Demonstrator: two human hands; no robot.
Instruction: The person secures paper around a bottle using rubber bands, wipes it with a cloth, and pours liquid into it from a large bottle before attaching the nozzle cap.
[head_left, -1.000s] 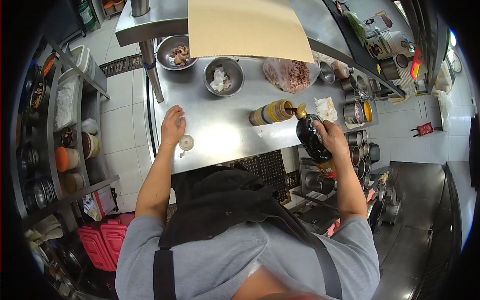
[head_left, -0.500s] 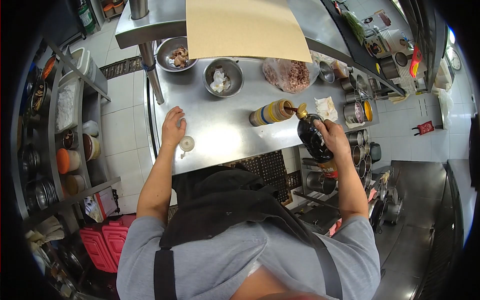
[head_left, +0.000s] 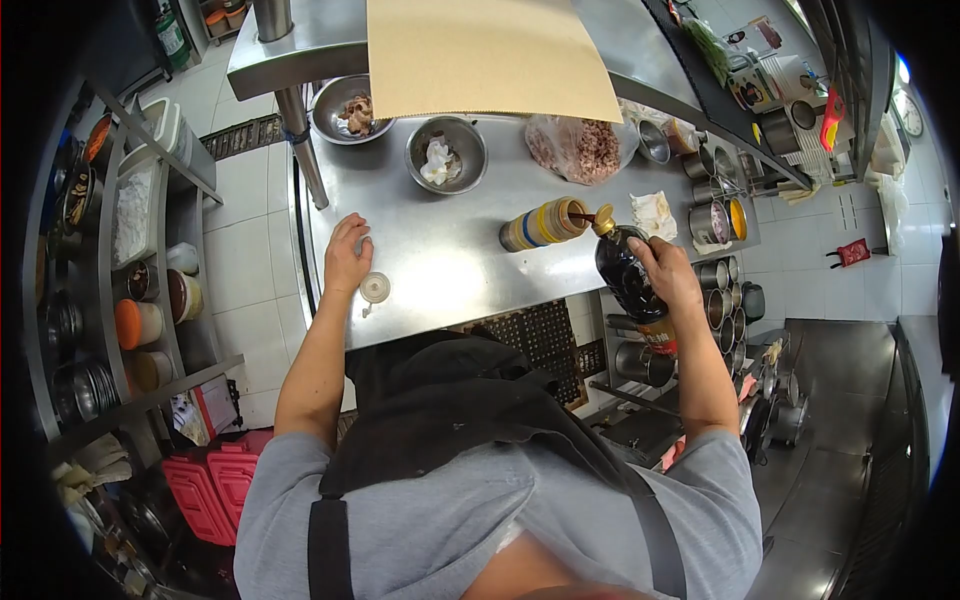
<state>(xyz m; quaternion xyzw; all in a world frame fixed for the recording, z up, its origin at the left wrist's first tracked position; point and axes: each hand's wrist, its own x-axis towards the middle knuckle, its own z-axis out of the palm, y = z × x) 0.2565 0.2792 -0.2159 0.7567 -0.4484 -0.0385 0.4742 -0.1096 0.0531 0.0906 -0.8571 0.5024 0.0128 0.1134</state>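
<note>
My right hand [head_left: 670,272] is wrapped round a dark sauce bottle [head_left: 626,270] with a gold flip cap and a red label low down. The bottle is tilted, its spout at the mouth of a squeeze-bottle-like container [head_left: 545,225] with yellow and blue bands. A thin dark stream runs from the spout into that container, which stands on the steel counter [head_left: 440,275]. My left hand [head_left: 348,252] lies on the counter near its left end, fingers loosely stretched out and holding nothing. Just beside its wrist sits a small round translucent lid [head_left: 374,288].
Behind are a metal bowl [head_left: 477,172] with white stuff, another bowl [head_left: 327,128] with meat-like pieces, and a plastic bag [head_left: 585,150] of reddish bits. A folded cloth [head_left: 653,215] lies right. An overhead shelf [head_left: 300,62] and brown paper [head_left: 490,60] overhang the back.
Dark liquid keeps running from the tilted bottle into the banded container. Both hands hold nearly the same positions.
</note>
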